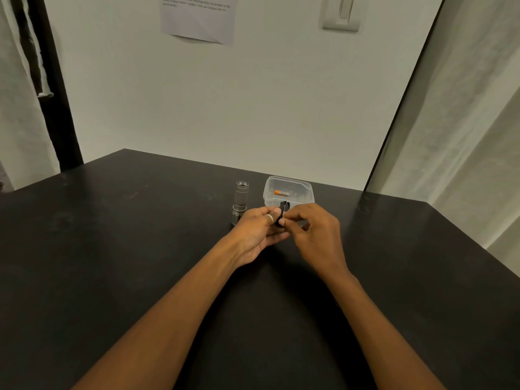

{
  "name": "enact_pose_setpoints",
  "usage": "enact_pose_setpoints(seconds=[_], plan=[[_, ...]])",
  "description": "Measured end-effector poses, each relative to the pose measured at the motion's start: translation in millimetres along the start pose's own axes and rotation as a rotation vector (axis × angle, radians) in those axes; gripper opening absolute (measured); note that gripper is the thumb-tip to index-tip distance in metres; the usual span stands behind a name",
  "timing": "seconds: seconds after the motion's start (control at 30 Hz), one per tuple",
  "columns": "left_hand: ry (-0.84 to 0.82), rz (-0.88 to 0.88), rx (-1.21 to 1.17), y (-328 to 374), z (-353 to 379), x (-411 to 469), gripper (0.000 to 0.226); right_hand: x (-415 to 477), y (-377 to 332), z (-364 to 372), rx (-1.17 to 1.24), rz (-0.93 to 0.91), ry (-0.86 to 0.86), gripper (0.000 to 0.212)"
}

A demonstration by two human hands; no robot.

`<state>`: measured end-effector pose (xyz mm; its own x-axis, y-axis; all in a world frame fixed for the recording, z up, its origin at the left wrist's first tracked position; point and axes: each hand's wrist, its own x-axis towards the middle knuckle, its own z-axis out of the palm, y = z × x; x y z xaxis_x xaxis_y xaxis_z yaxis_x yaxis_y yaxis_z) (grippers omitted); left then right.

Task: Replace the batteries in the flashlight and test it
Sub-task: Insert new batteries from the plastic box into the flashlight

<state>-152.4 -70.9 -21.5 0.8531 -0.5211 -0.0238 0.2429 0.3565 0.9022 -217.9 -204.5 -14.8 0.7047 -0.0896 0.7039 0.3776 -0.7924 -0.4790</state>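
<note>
A grey metal flashlight body (241, 199) stands upright on the black table, head down, with its threaded end open at the top. Just right of it, my left hand (257, 233) holds a small black battery holder (283, 212) between thumb and fingers. My right hand (316, 235) pinches the same holder from the right; whether it also holds a battery is hidden by the fingers. Behind the hands sits a clear plastic box (289, 190) with an orange-tipped battery (281, 193) inside.
The black table (140, 249) stretches wide around my arms. A white wall with a taped paper (198, 18) and a light switch (342, 12) rises behind it. A pale curtain (464, 122) hangs along the right edge.
</note>
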Motion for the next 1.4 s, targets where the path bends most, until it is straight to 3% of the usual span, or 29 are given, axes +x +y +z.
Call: enact_pose_setpoints(seconds=[0.13, 0.23, 0.57, 1.1, 1.23, 1.4], plan=[[-0.027, -0.007, 0.002, 0, 0, 0, 0.02, 5, -1, -4, 0.18, 0.267, -0.034, 0.056], [-0.039, -0.013, 0.007, 0, 0, -1, 0.02, 9, 2, -11, 0.302, 0.368, -0.092, 0.071], [-0.084, -0.02, -0.031, 1, -1, -1, 0.023, 12, 7, -12, 0.508, 0.416, -0.165, 0.047], [-0.142, -0.005, -0.016, 0, 1, -4, 0.024, 9, 11, -7, 0.69, 0.517, -0.151, 0.052], [-0.123, -0.016, -0.044, 3, 0, -4, 0.021, 11, 6, -6, 0.618, 0.456, -0.151, 0.05], [-0.11, -0.031, -0.079, 5, 1, -6, 0.03, 8, 4, -4, 0.464, 0.34, -0.206, 0.063]])
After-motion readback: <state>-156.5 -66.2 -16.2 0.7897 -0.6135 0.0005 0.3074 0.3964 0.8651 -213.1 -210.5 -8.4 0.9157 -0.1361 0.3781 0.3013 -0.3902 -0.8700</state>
